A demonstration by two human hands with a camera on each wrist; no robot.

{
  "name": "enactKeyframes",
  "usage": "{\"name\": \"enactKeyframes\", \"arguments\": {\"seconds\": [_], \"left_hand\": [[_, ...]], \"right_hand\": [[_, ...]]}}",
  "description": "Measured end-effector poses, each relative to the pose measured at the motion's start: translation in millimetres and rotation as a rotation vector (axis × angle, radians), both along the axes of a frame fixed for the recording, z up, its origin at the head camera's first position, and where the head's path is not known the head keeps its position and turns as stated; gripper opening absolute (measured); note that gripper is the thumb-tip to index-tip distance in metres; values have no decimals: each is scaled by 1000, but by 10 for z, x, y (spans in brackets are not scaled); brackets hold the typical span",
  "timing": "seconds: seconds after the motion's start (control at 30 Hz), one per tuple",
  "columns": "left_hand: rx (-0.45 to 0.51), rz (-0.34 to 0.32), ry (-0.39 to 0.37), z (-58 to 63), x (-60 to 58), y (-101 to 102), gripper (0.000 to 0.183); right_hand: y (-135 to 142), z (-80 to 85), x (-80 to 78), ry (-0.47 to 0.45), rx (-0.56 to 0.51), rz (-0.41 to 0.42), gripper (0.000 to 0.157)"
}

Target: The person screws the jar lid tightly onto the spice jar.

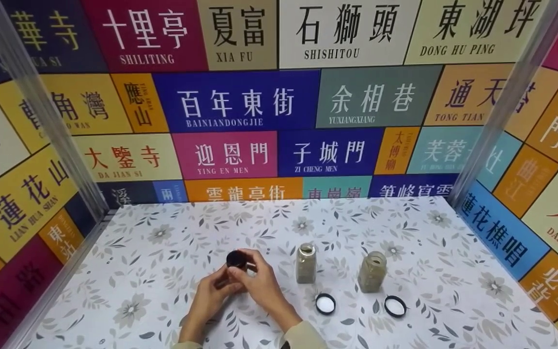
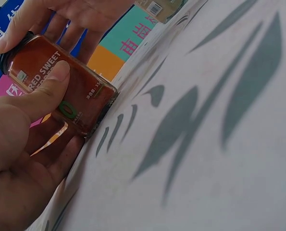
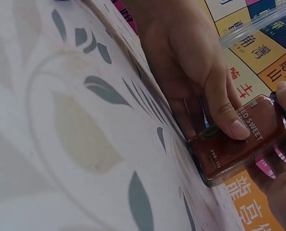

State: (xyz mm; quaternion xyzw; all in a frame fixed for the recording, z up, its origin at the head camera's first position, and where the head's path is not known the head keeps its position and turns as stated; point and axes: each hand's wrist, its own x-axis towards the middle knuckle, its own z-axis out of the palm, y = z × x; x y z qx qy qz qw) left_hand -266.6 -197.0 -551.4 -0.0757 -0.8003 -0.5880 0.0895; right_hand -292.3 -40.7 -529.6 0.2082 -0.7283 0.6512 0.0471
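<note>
A spice jar (image 2: 87,82) filled with red powder, its label reading "RED SWEET", stands upright on the table in front of me. My left hand (image 1: 211,293) grips the glass body low down, the thumb lying across the label. Around the black lid (image 1: 235,258) at the jar's top, my right hand (image 1: 263,278) has its fingers and thumb curled. The lid sits on the jar in both wrist views. Whether it is loose or tight I cannot tell.
Right of my hands stand an open glass jar (image 1: 306,265) and another open jar (image 1: 373,275), both with greyish-green contents. Before them lie a black lid (image 1: 326,304) and a second lid (image 1: 395,307), white insides up. Sign-covered panels (image 1: 235,102) border the floral tabletop (image 1: 129,261).
</note>
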Motion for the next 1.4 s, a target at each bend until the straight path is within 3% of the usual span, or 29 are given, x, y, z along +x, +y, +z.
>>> {"name": "enactKeyframes", "arguments": {"seconds": [0.27, 0.5, 0.83, 1.03, 1.4], "left_hand": [[15, -22, 10, -13, 16, -15, 66], [-4, -10, 29, -24, -8, -1, 63], [-29, 9, 27, -30, -10, 1, 62], [-24, 7, 18, -28, -22, 5, 63], [70, -48, 18, -20, -10, 2, 65]], "right_hand": [[-13, -4, 13, 3, 21, 12, 51], [-10, -3, -3, 19, 16, -11, 44], [9, 3, 4, 16, -2, 15, 49], [-5, 8, -3, -7, -24, -10, 46], [25, -14, -5, 13, -3, 29, 50]]}}
